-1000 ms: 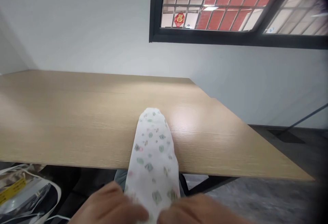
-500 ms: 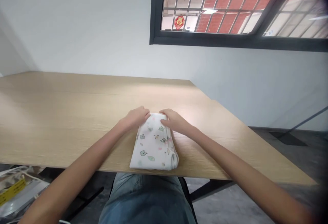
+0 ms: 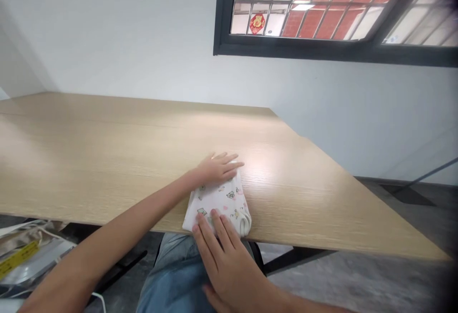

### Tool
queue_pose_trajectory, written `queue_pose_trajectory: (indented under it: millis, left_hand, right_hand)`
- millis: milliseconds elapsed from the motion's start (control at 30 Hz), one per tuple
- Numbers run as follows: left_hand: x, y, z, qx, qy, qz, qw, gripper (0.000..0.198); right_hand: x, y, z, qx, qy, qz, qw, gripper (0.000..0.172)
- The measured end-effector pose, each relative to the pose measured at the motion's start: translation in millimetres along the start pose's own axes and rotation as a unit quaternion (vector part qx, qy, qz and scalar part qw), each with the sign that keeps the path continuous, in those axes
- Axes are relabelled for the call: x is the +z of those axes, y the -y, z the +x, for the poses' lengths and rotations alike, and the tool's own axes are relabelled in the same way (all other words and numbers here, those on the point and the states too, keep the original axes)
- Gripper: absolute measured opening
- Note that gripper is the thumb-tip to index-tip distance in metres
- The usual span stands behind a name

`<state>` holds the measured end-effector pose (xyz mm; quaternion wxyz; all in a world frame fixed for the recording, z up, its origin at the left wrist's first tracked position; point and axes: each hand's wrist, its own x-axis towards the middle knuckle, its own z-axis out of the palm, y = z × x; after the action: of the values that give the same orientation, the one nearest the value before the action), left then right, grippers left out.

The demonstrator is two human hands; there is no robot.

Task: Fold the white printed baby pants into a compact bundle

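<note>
A small white cloth [image 3: 223,201] printed with little green and pink figures lies folded at the near edge of the wooden table [image 3: 107,146]. My left hand [image 3: 217,168] rests flat on its far end, fingers stretched out. Closer to me, my right hand [image 3: 222,251] lies open with its fingertips on the near end of the cloth, the palm hanging over the table edge above my jeans.
A white wall stands behind the table, with a dark-framed barred window [image 3: 322,12] at the upper right. A silver bag with a yellow label [image 3: 21,260] and white cords lie on the floor at the lower left. Grey floor shows to the right.
The long cloth that hung over the table edge is now folded short. My right hand moved from the far end back to the near end; my left hand flattened on the far end.
</note>
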<state>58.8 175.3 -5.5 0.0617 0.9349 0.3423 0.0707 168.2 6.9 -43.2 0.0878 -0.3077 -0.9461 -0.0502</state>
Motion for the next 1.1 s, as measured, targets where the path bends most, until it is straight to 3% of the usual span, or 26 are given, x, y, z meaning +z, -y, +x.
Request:
queue_pose_trajectory:
  millis: [167, 333, 433, 533, 667, 767, 867, 933, 1000, 1067, 1100]
  left_hand:
    - [-2.7, 12, 30, -0.045, 0.006, -0.032, 0.998, 0.044]
    - [-6.1, 4, 22, -0.102, -0.028, -0.020, 0.994, 0.049]
    - [-12.4, -2, -7, -0.119, -0.052, -0.004, 0.992, 0.052]
    - [-16.3, -4, -50, -0.061, -0.046, -0.021, 0.997, 0.042]
    - [-10.6, -2, -105, 0.016, -0.015, -0.096, 0.995, 0.040]
    - [-0.3, -11, -135, 0.028, -0.004, -0.112, 0.993, 0.075]
    - [10.0, -29, -156, 0.037, -0.017, -0.113, 0.993, 0.101]
    - [13.7, -40, -163, 0.032, -0.039, -0.118, 0.992, 0.086]
    - [13.1, -46, -161, 0.014, -0.069, -0.140, 0.988, 0.053]
    - [8.8, -48, -151, -0.034, -0.102, -0.184, 0.977, 0.025]
    - [6.3, -47, -143, -0.073, -0.117, -0.212, 0.967, 0.023]
  right_hand:
    - [-9, 2, -3, -0.005, 0.023, 0.022, 0.999, 0.068]
    - [-47, -28, 9, -0.021, 0.027, 0.130, 0.991, 0.045]
    - [-58, -59, 17, -0.006, -0.020, 0.151, 0.988, 0.028]
    - [-52, -85, 17, 0.013, -0.062, 0.132, 0.989, 0.022]
    - [-40, -94, 0, 0.027, -0.024, 0.160, 0.986, 0.026]
    - [-37, -85, -17, 0.024, 0.024, 0.159, 0.987, 0.054]
    - [-35, -73, -34, -0.001, 0.030, 0.145, 0.989, 0.055]
    - [-35, -68, -41, -0.008, 0.011, 0.160, 0.987, 0.054]
    - [-36, -66, -43, 0.010, -0.019, 0.209, 0.978, 0.045]
    - [-39, -68, -38, 0.079, -0.053, 0.268, 0.959, 0.030]
    - [-40, -71, -32, 0.128, -0.072, 0.292, 0.945, 0.024]
